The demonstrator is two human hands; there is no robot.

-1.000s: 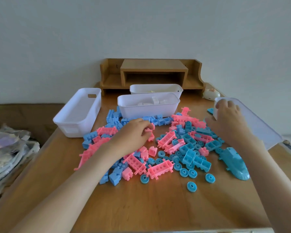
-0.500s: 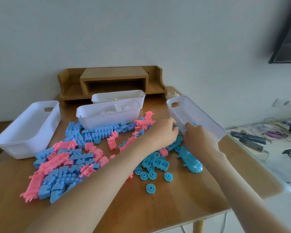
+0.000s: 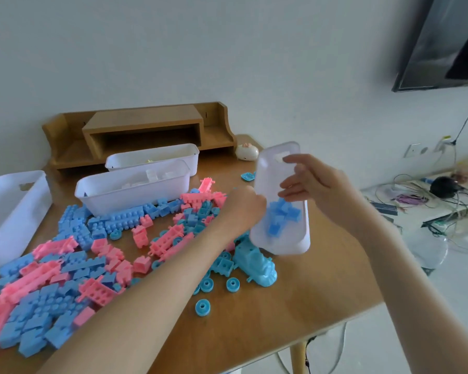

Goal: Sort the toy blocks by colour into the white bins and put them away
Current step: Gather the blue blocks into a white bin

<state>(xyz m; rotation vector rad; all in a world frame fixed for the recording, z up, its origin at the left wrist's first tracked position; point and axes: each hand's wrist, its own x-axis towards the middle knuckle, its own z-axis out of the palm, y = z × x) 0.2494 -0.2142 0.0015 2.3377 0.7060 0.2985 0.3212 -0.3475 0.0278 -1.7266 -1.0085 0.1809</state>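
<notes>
Up comes the bin [image 3: 280, 240]! Half a second ago it lay flat at the table's right edge; now its far end is tipped high and its near end sits low by the big blue toy [image 3: 257, 263]. The right hand [image 3: 318, 184] has it, thumb up by the handle slot and fingers wrapped across the upper wall. Below those fingers, the blue blocks [image 3: 281, 215] have slid into a heap at the bin's low end. The left hand [image 3: 245, 209] is pressed to the bin's left side, just under the right fingertips; its fingers curl out of view, so whether they carry a block cannot be told. Left of that hand spreads the mixed pink and blue pile [image 3: 79, 265] on the table [image 3: 281, 319]. It looks like a step of loading blue into this bin. Best practice: keep the low end down so nothing spills, hold the tilt steady, and feed only blue pieces over the left rim.
</notes>
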